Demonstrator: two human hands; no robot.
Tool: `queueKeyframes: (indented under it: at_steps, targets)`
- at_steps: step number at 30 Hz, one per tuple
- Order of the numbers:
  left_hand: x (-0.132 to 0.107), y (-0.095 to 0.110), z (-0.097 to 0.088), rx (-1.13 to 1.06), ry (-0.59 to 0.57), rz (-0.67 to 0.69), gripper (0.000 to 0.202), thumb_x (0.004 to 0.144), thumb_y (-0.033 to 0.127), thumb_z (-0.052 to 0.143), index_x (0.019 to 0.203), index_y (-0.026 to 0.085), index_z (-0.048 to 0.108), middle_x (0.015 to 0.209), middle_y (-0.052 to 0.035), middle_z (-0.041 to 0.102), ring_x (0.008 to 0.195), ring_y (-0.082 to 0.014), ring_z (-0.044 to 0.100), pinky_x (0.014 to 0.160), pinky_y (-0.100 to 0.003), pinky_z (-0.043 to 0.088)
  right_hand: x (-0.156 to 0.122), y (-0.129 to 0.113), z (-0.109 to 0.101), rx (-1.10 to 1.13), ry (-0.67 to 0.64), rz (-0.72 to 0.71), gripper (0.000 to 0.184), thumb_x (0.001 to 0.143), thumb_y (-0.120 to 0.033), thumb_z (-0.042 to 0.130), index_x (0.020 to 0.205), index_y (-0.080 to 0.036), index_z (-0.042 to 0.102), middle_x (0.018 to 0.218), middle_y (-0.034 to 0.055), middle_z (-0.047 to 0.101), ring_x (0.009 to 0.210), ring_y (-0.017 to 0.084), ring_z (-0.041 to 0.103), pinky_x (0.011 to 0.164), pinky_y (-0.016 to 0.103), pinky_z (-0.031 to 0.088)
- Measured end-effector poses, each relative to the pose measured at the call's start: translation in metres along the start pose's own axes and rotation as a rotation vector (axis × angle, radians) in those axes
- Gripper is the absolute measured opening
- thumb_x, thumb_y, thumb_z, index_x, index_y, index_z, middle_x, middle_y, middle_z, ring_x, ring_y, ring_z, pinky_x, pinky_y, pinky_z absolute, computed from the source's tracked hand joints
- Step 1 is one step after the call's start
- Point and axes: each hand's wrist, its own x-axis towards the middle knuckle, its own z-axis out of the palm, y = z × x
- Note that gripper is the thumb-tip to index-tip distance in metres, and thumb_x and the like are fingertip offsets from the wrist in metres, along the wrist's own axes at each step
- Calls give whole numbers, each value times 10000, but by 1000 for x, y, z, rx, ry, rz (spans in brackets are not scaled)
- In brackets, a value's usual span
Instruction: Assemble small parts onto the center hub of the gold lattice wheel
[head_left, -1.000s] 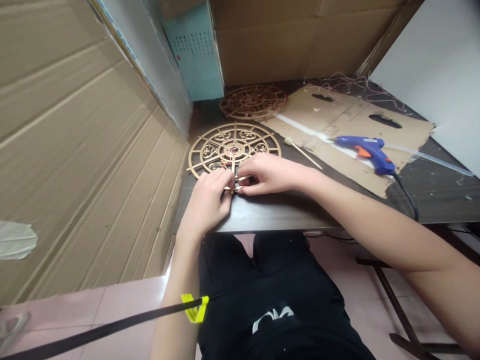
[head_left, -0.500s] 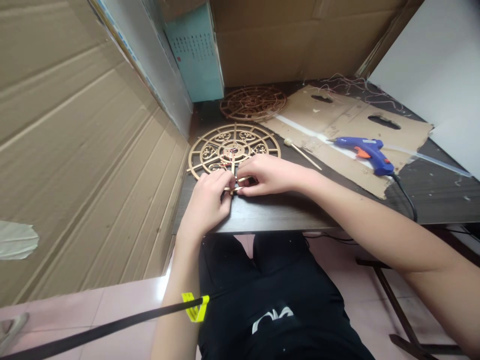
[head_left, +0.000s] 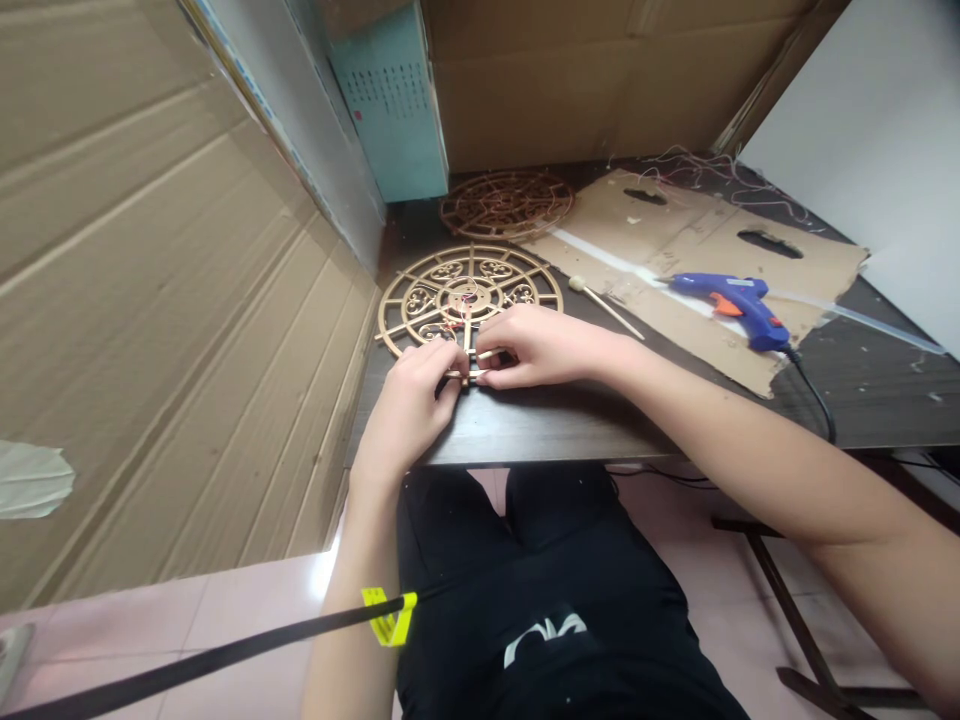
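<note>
A gold openwork disc (head_left: 406, 318) with rings, spokes and scroll ornaments lies flat near the front edge of the table. Thin reddish wires (head_left: 454, 325) run over its middle. My left hand (head_left: 421, 392) is closed on the disc's near rim, fingers curled over it and thumb below. Just to the right, my right hand (head_left: 529, 348) pinches the same rim between thumb and fingers. A short piece of rim and a spoke show in the narrow gap between the hands. Whether the fingertips hold anything smaller is hidden.
A second, darker openwork disc (head_left: 450, 208) lies behind. On a cardboard sheet (head_left: 705, 235) rests a blue glue gun (head_left: 739, 300), its cord hanging over the table edge. A small mallet-like stick (head_left: 611, 310) lies between. A cardboard wall (head_left: 285, 330) stands close on the left.
Both hands stay at the near rim with almost the same grip. The left fingers have shifted very slightly; the disc and the other things lie as before.
</note>
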Motion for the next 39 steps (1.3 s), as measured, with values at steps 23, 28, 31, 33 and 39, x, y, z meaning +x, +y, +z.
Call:
queueKeyframes:
  at_steps: [23, 28, 31, 33, 39]
  targets:
    - [-1, -6, 3, -81, 101, 42, 194, 940, 51, 601, 823, 202, 567, 905, -31, 654, 878, -203, 613, 834, -346, 464, -1, 1, -2, 33, 38, -36, 168, 914, -241, 689, 780, -150, 646, 755, 15, 655, 665, 112, 491, 660, 259, 318]
    - [-1, -6, 3, -84, 132, 41, 223, 908, 26, 604, 789, 202, 539, 860, -19, 654, 850, -191, 616, 812, -334, 460, -1, 0, -2, 50, 48, -19, 156, 912, -238, 696, 787, -151, 662, 775, 22, 675, 679, 119, 520, 670, 265, 335]
    - [-1, -5, 3, -54, 111, 20, 201, 907, 30, 606, 817, 202, 555, 858, -13, 651, 845, -190, 609, 806, -331, 454, 0, -3, -1, 62, 88, -16, 117, 904, -232, 706, 823, -151, 680, 841, 43, 703, 746, 142, 568, 704, 270, 372]
    - [-1, -4, 3, -34, 99, 2, 178, 917, 51, 626, 847, 202, 563, 870, -15, 656, 852, -195, 612, 803, -332, 458, 1, -6, 0, 73, 134, -22, 81, 905, -215, 696, 856, -151, 694, 892, 59, 719, 802, 160, 596, 740, 278, 397]
    - [-1, -1, 5, 43, 86, -34, 49, 967, 178, 693, 958, 180, 645, 997, -76, 714, 951, -247, 658, 852, -383, 501, 2, -10, 1, 57, 126, 7, 72, 896, -170, 663, 850, -149, 713, 876, 61, 738, 809, 166, 622, 768, 288, 418]
